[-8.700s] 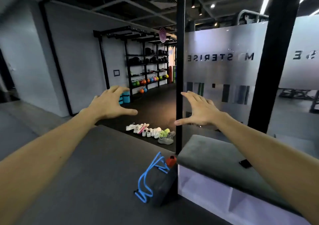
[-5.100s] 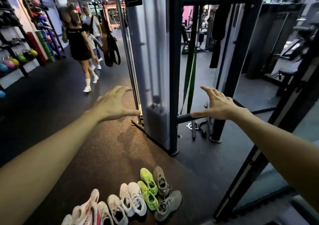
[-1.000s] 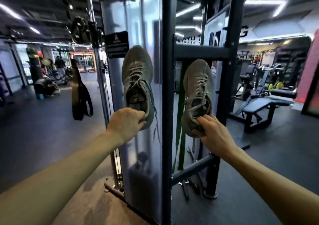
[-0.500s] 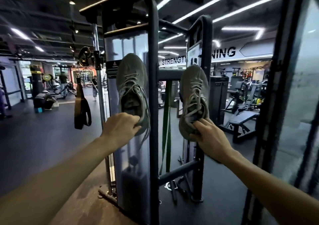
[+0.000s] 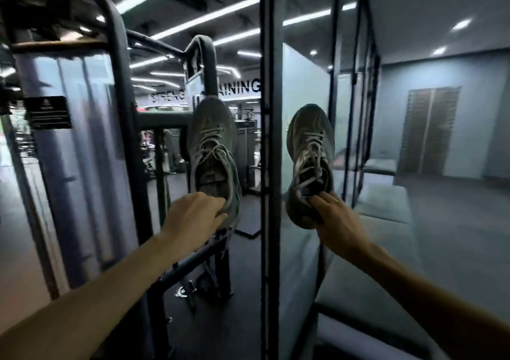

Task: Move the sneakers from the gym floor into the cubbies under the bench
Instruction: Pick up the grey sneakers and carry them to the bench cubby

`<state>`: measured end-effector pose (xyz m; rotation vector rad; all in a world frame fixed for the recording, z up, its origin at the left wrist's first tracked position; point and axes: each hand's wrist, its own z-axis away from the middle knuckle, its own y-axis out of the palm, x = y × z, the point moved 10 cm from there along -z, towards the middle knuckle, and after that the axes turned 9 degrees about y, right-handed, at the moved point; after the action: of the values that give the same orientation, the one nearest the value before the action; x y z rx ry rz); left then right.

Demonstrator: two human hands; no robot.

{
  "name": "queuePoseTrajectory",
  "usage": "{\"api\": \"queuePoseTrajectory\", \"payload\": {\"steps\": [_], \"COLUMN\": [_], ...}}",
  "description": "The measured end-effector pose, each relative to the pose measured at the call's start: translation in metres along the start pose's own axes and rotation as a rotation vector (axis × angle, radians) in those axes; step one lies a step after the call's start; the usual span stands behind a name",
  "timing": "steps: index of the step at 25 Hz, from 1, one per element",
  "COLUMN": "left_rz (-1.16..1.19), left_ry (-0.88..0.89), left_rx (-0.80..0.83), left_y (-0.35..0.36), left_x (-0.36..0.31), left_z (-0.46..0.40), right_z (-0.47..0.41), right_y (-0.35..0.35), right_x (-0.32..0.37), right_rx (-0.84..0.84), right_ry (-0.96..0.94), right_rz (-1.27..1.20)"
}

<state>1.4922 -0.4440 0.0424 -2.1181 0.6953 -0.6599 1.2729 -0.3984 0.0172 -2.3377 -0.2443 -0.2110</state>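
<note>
I carry a pair of grey laced sneakers at chest height, toes pointing up. My left hand [image 5: 193, 216] grips the heel of the left grey sneaker [image 5: 212, 150]. My right hand [image 5: 335, 219] pinches the heel collar of the right grey sneaker [image 5: 310, 155]. The grey padded bench [image 5: 380, 238] runs along the lower right, seen past a glass partition; its cubbies are not clearly visible. The other sneakers on the floor are out of view.
A black vertical post [image 5: 271, 166] of the glass partition stands between my two arms. A cable machine with a shiny weight-stack cover [image 5: 80, 166] fills the left. Dark rubber floor [image 5: 248, 318] lies below, and a door [image 5: 430, 130] is at the far right.
My view has swung right: the cable machine slid left and the partition post and bench came into sight. Both hands keep their hold on the grey sneakers.
</note>
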Motion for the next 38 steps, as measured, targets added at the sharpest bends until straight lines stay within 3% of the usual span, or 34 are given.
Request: {"api": "queuePoseTrajectory", "payload": {"steps": [10, 19, 29, 38], "left_rz": [0.305, 0.486, 0.509, 0.500], "left_ry": [0.422, 0.632, 0.725, 0.742], "left_rx": [-0.052, -0.142, -0.146, -0.141], "left_y": [-0.022, -0.061, -0.042, 0.022], "left_x": [-0.359, -0.711, -0.948, -1.116], "left_z": [-0.081, -0.153, -0.263, -0.432], "right_z": [0.235, 0.409, 0.484, 0.443], "right_y": [-0.281, -0.523, -0.633, -0.703], "right_x": [-0.223, -0.404, -0.617, -0.833], "right_rx": [-0.099, -0.168, -0.177, -0.178], "right_ry": [0.442, 0.616, 0.712, 0.704], "right_rz": [0.366, 0.683, 0.690, 0.757]}}
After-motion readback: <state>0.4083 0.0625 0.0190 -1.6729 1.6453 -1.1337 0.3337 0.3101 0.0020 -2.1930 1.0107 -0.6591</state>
